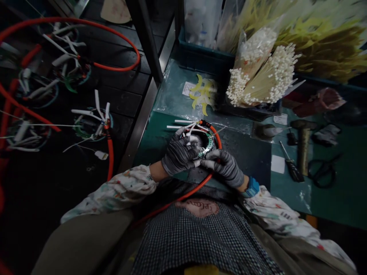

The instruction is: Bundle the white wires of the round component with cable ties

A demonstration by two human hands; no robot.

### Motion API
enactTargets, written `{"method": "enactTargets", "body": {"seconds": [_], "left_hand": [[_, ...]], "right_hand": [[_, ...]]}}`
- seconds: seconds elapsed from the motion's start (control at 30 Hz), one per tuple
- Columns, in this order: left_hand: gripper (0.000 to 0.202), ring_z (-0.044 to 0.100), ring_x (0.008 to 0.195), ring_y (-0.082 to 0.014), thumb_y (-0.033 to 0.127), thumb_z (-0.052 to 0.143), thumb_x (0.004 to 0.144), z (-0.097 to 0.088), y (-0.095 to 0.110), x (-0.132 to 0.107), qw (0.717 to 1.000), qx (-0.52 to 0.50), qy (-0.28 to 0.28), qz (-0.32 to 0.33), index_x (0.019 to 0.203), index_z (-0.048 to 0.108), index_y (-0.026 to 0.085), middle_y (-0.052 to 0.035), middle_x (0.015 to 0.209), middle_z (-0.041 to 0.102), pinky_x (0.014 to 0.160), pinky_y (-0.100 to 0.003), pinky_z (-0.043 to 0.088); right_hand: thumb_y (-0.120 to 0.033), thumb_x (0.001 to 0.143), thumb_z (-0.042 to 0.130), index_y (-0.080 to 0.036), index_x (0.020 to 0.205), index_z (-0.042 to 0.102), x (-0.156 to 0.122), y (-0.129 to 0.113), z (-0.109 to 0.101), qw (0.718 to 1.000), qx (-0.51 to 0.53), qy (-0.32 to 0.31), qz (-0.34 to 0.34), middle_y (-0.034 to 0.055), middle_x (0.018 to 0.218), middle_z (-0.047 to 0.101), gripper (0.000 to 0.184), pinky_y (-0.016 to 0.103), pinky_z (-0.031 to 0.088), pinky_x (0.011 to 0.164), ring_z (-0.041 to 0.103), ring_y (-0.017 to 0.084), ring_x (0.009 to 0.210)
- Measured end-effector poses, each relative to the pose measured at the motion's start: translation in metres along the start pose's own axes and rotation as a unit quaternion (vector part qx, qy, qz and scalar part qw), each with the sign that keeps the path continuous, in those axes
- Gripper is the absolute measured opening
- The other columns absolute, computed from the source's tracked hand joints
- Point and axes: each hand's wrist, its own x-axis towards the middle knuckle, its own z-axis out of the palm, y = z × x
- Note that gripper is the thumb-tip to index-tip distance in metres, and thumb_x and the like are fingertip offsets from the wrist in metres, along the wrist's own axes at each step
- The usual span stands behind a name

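Note:
A ring-shaped motor stator (211, 143), with a green rim, white sleeves and an orange cable (219, 140), lies on a dark mat in front of me. My left hand (182, 152), in a grey striped glove with pale fingertips, is closed over its left side, hiding that part. At the near rim, the thumb and fingers of my right hand (225, 167) are pinched together, close to the left fingertips. Whatever they pinch is too small to make out. The orange cable passes beneath my right hand and runs down across my lap. A thin pale strand sticks out at the right rim.
Similar stators (93, 124) with orange cables lie on the dark rack to the left. Behind the mat are yellow curved pieces (204, 93) and bundled white-tipped sticks (266, 72). A screwdriver (292, 164), hammer (304, 145) and scissors (322, 170) lie right.

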Motion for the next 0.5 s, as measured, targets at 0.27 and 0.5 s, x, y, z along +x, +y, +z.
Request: {"method": "enactTargets", "body": {"seconds": [0.27,0.5], "left_hand": [[0.019,0.073,0.125,-0.0315,0.044,0.072,0.096,0.004,-0.001,-0.001,0.999,0.045,0.028,0.0,0.113,0.075,0.035,-0.0001,0.12,0.082,0.138,-0.066,0.025],[0.047,0.053,0.15,-0.0412,0.051,0.086,0.086,-0.011,0.02,-0.034,0.985,0.074,0.121,-0.095,0.13,0.071,0.041,-0.0026,0.162,0.057,0.129,-0.07,0.04]], "right_hand": [[-0.036,0.101,0.062,-0.03,0.1,0.079,0.043,-0.021,0.021,0.987,-0.038,0.073,-0.141,0.0037,0.107,0.081,0.018,0.041,0.065,0.092,0.077,0.024,0.098],[-0.034,0.104,0.062,-0.028,0.105,0.068,0.036,-0.001,-0.018,0.921,-0.061,0.382,-0.05,0.0023,0.1,0.076,0.008,0.044,0.062,0.099,0.073,0.021,0.096]]}}
